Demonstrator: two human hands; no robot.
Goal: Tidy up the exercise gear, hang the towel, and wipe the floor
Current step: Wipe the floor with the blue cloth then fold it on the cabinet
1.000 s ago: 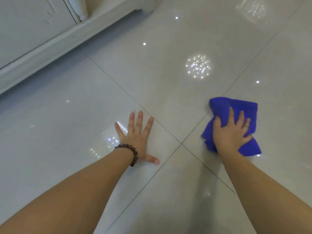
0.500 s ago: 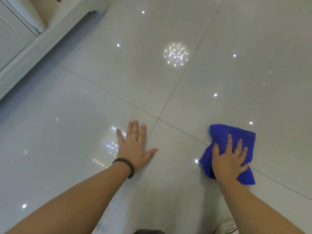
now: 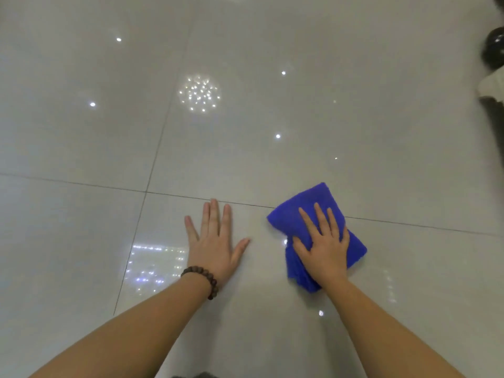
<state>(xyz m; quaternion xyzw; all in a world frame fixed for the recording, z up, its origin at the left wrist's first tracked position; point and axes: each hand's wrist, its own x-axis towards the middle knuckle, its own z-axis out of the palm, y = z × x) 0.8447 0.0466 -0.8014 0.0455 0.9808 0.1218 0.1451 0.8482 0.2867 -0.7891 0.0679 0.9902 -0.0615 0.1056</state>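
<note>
Blue cloth [image 3: 331, 203] lies bunched on the glossy tiled floor [image 3: 272, 105], straddling the grout line [image 3: 409, 224] that runs across the tiles, and every other place here is best read from that cloth. On top of it, toward its near edge, the right hand [image 3: 324, 248] presses down with fingers spread and nearly straight, the palm flat, so the hand is wide and pushing rather than pinching any fold. Just beside the cloth, on its left and apart from it, the left hand [image 3: 216, 241] rests flat on the bare tile with fingers extended and holding nothing, a beaded bracelet [image 3: 203, 279] around its wrist; it looks to be propping up the person's weight. Far beyond the cloth, toward the upper right edge of the view, a dark rounded object [image 3: 495, 50] sits partly cut off, and what it is cannot be told. The cloth looks soft, light and limp, probably a plush microfibre that crumples easily and slides readily on such a slick, reflective surface. That suggests it will follow a flat palm well, though a loose corner could fold under or trail behind during a stroke. A broad press over its middle seems the sensible hold for wiping, while lifting it would call for gathering a fold between thumb and fingers. The wiping step appears to be under way.
</note>
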